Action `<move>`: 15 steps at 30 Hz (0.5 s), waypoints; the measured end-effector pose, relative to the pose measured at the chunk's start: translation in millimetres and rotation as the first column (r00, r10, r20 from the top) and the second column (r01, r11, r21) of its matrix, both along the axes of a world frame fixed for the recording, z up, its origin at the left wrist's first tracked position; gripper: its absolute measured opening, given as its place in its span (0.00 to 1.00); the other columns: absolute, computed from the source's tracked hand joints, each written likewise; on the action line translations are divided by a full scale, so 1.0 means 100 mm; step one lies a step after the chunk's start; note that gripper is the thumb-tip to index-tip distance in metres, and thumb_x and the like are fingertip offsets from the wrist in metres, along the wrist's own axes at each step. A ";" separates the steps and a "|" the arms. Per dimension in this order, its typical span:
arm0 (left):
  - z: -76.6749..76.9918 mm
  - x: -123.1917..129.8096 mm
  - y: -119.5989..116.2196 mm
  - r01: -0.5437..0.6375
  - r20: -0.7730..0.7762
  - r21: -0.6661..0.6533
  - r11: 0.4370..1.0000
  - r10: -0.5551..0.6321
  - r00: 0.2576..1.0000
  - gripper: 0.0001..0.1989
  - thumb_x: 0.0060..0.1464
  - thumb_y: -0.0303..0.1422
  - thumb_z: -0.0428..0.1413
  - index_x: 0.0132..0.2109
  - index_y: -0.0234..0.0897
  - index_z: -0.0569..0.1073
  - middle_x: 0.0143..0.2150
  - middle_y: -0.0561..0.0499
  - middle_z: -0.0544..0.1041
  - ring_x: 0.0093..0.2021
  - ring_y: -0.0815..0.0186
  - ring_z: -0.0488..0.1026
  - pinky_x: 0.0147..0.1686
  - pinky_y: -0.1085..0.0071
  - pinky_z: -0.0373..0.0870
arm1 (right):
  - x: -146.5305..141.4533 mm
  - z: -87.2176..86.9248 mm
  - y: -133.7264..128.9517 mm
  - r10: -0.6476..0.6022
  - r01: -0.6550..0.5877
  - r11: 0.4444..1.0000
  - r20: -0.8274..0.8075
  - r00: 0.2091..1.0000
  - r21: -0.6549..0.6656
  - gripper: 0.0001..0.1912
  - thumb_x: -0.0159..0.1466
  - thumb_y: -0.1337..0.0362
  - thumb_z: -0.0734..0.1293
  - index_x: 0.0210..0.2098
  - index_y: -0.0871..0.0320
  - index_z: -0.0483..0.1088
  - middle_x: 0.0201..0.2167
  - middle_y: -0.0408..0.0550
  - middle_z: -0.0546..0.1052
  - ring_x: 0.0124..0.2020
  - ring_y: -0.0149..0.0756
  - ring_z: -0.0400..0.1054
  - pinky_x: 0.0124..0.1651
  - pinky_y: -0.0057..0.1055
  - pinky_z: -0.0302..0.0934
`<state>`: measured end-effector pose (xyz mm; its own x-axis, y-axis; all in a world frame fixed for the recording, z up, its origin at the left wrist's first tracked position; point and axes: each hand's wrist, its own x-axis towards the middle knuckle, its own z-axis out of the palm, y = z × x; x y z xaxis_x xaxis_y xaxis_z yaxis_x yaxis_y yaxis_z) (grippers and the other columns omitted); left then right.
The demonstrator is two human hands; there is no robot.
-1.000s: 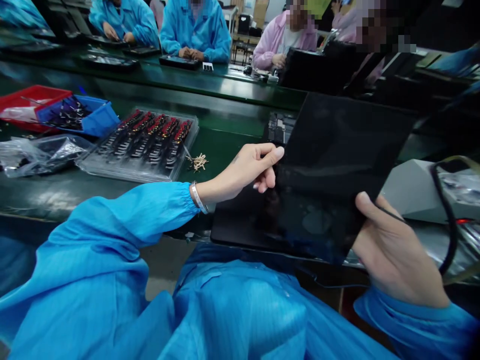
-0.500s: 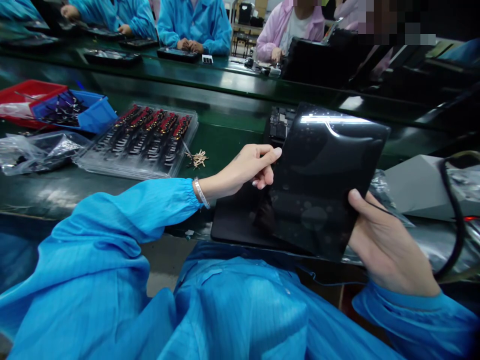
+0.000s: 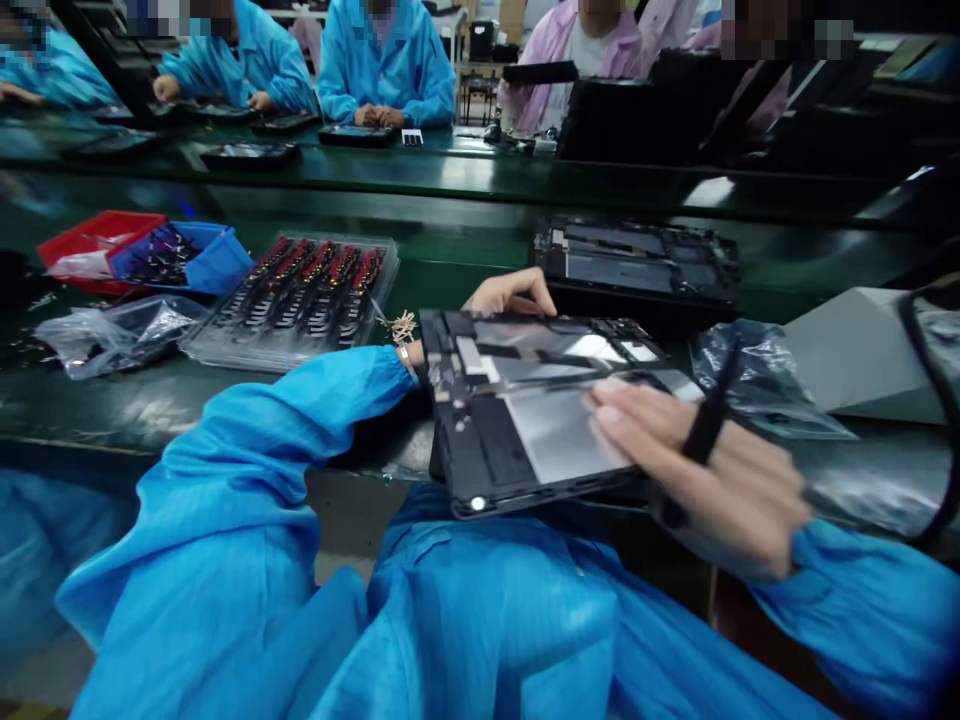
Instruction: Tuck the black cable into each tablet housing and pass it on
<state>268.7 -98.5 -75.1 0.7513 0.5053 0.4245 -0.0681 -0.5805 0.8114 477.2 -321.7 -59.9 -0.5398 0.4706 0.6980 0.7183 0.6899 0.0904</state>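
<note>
You should be steadying the opened tablet (image 3: 555,430), tilted right of the clear tray (image 3: 217,350). Nearer the tray, your left hand (image 3: 514,293) is curling, grip hidden; farther, your right hand (image 3: 735,492), fingers narrow, is holding a black tool (image 3: 706,418), better moving gently.

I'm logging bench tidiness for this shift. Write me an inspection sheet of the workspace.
Surface: green worktop, glossy.
Job's things: open device, inner parts exposed, tilted; second open device beyond it.
Clutter: red bin, blue bin, parts tray, pale sticks, clear bag at left; another clear bag, grey box at right.
Hands: left hand at the open device's far edge; right hand, blurred, over its inside, a dark slim object across it.
Cables: thick black cable, far right.
Surroundings: people in blue coats and pink coats opposite.
</note>
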 end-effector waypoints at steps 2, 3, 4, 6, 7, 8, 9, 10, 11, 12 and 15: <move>-0.13 -0.17 0.04 0.022 -0.094 -0.009 1.000 -0.023 0.995 0.28 0.57 0.47 0.65 0.55 0.30 0.73 0.48 0.39 0.83 0.47 0.58 0.82 0.48 0.64 0.78 | 0.00 -0.16 0.01 0.069 -0.082 0.993 0.133 0.989 0.090 0.22 0.69 0.79 0.65 0.61 0.72 0.72 0.58 0.69 0.78 0.64 0.52 0.72 0.64 0.46 0.72; -0.17 -0.29 0.05 -0.015 -0.185 0.030 0.999 0.021 0.983 0.29 0.59 0.47 0.62 0.58 0.30 0.72 0.48 0.40 0.83 0.48 0.57 0.82 0.50 0.62 0.77 | 0.00 -0.23 0.00 0.065 -0.078 0.993 0.142 0.988 0.086 0.20 0.69 0.79 0.64 0.60 0.75 0.72 0.57 0.71 0.78 0.64 0.54 0.72 0.63 0.48 0.72; -0.20 -0.43 0.05 -0.072 -0.290 0.095 0.993 0.097 0.952 0.28 0.62 0.47 0.59 0.60 0.31 0.72 0.48 0.41 0.83 0.49 0.56 0.81 0.52 0.61 0.76 | 0.01 -0.29 -0.01 0.048 -0.059 0.995 0.143 0.988 0.076 0.19 0.69 0.79 0.63 0.58 0.76 0.73 0.57 0.72 0.78 0.64 0.55 0.72 0.63 0.48 0.73; -0.25 -0.71 0.05 -0.173 -0.481 0.271 0.947 0.290 0.827 0.23 0.66 0.45 0.52 0.57 0.34 0.76 0.48 0.42 0.82 0.50 0.55 0.80 0.55 0.57 0.72 | 0.01 -0.37 -0.06 0.006 -0.012 0.999 0.148 0.989 0.044 0.18 0.70 0.79 0.62 0.57 0.75 0.74 0.57 0.71 0.78 0.62 0.55 0.73 0.62 0.48 0.74; -0.27 -0.83 0.03 -0.178 -0.543 0.325 0.929 0.337 0.769 0.22 0.68 0.45 0.49 0.56 0.35 0.78 0.50 0.42 0.82 0.52 0.54 0.79 0.57 0.56 0.71 | 0.00 -0.39 -0.08 -0.015 0.012 1.000 0.151 0.988 0.024 0.17 0.70 0.79 0.62 0.56 0.74 0.74 0.57 0.70 0.79 0.61 0.54 0.74 0.61 0.48 0.74; -0.29 -0.93 0.00 -0.163 -0.590 0.346 0.924 0.350 0.728 0.24 0.69 0.46 0.47 0.55 0.36 0.79 0.50 0.42 0.81 0.52 0.54 0.78 0.58 0.56 0.70 | -0.02 -0.41 -0.11 -0.035 0.035 0.999 0.155 0.987 0.004 0.17 0.71 0.79 0.61 0.56 0.73 0.75 0.57 0.68 0.79 0.61 0.53 0.75 0.61 0.47 0.74; -0.31 -1.01 -0.05 -0.146 -0.619 0.345 0.927 0.342 0.707 0.25 0.70 0.48 0.45 0.56 0.37 0.79 0.51 0.42 0.80 0.53 0.53 0.77 0.58 0.55 0.70 | -0.05 -0.43 -0.14 -0.054 0.057 0.998 0.159 0.986 -0.014 0.17 0.72 0.79 0.61 0.56 0.72 0.75 0.57 0.66 0.79 0.60 0.53 0.75 0.61 0.47 0.74; -0.35 -1.06 -0.10 -0.139 -0.632 0.333 0.933 0.330 0.702 0.27 0.70 0.49 0.44 0.58 0.37 0.78 0.53 0.41 0.79 0.54 0.53 0.76 0.59 0.54 0.69 | -0.08 -0.44 -0.16 -0.066 0.073 0.997 0.163 0.984 -0.035 0.17 0.72 0.78 0.60 0.57 0.71 0.75 0.58 0.65 0.79 0.61 0.52 0.75 0.61 0.48 0.74; -0.39 -1.09 -0.17 -0.153 -0.629 0.324 0.934 0.333 0.702 0.29 0.70 0.51 0.43 0.60 0.37 0.76 0.54 0.41 0.78 0.56 0.52 0.74 0.61 0.53 0.68 | -0.11 -0.47 -0.18 -0.068 0.079 0.995 0.170 0.983 -0.059 0.17 0.73 0.77 0.61 0.57 0.70 0.75 0.59 0.65 0.78 0.61 0.52 0.75 0.61 0.49 0.74; -0.43 -1.11 -0.25 -0.193 -0.615 0.320 0.928 0.358 0.703 0.30 0.70 0.52 0.43 0.62 0.37 0.75 0.56 0.40 0.76 0.58 0.51 0.72 0.63 0.51 0.66 | -0.14 -0.50 -0.19 -0.064 0.078 0.994 0.172 0.983 -0.078 0.17 0.73 0.76 0.62 0.57 0.70 0.75 0.59 0.65 0.78 0.61 0.53 0.75 0.61 0.50 0.74; -0.51 -1.09 -0.48 -0.355 -0.571 0.288 0.889 0.458 0.681 0.30 0.68 0.54 0.44 0.63 0.39 0.71 0.64 0.39 0.70 0.66 0.46 0.64 0.69 0.42 0.58 | -0.19 -0.61 -0.19 -0.030 0.049 0.991 0.157 0.987 -0.123 0.16 0.73 0.66 0.66 0.57 0.69 0.75 0.59 0.65 0.78 0.60 0.54 0.75 0.61 0.52 0.75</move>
